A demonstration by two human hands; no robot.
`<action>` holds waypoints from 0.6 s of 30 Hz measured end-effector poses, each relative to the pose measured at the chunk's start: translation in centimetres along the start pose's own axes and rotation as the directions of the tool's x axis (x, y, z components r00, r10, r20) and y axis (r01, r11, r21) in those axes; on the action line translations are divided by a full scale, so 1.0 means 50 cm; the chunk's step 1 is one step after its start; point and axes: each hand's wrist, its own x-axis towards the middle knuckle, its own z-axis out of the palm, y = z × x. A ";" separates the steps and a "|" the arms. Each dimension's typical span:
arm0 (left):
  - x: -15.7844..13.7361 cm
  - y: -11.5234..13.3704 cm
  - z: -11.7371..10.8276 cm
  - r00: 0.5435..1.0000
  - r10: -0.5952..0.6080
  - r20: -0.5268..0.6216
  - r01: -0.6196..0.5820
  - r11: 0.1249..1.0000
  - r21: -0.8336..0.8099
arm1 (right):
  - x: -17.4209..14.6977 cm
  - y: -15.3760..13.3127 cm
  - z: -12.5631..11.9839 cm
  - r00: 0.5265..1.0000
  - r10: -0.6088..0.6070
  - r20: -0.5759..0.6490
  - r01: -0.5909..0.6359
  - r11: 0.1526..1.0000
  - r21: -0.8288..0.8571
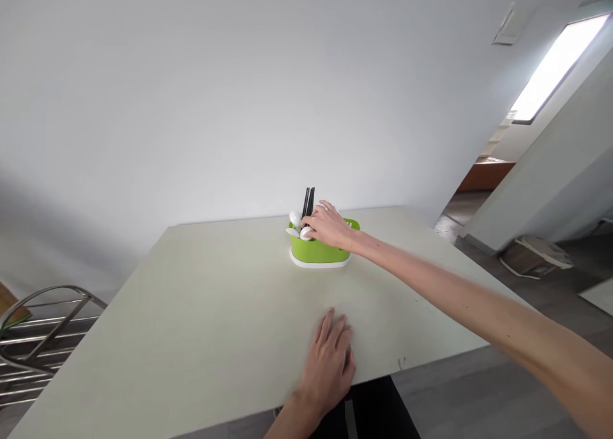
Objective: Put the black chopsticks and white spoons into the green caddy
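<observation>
A lime-green cutlery holder (318,251) on a white base stands at the far middle of a pale table (201,311). Black chopsticks (308,201) stick up from it, and white spoons (295,220) rest in its left part. My right hand (329,226) reaches across the table and lies over the holder's top, fingers on a white spoon (306,233) beside the chopsticks. Whether the fingers grip that spoon is unclear. My left hand (330,359) lies flat, palm down, near the table's front edge, holding nothing.
A metal wire rack (38,337) stands off the table's left side. A white wall runs behind the table. To the right, grey floor leads to a doorway, with a flat cardboard box (536,255) lying by a slanted wall.
</observation>
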 end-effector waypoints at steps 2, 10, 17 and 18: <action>0.001 0.001 -0.002 1.000 0.000 0.008 0.000 1.000 0.007 | 0.007 -0.003 0.000 0.999 0.049 0.010 -0.049 0.996 0.073; 0.000 0.002 -0.004 1.000 -0.012 0.020 0.012 1.000 0.007 | 0.031 -0.006 0.011 0.988 0.132 0.080 -0.146 0.969 0.197; 0.002 0.002 -0.006 0.999 -0.015 0.035 0.015 1.000 0.007 | 0.023 0.017 0.013 0.991 0.002 0.133 -0.024 0.987 0.159; 0.002 0.003 -0.006 0.999 -0.016 0.035 0.015 1.000 0.007 | 0.021 0.020 0.012 0.990 -0.035 0.135 0.016 0.990 0.142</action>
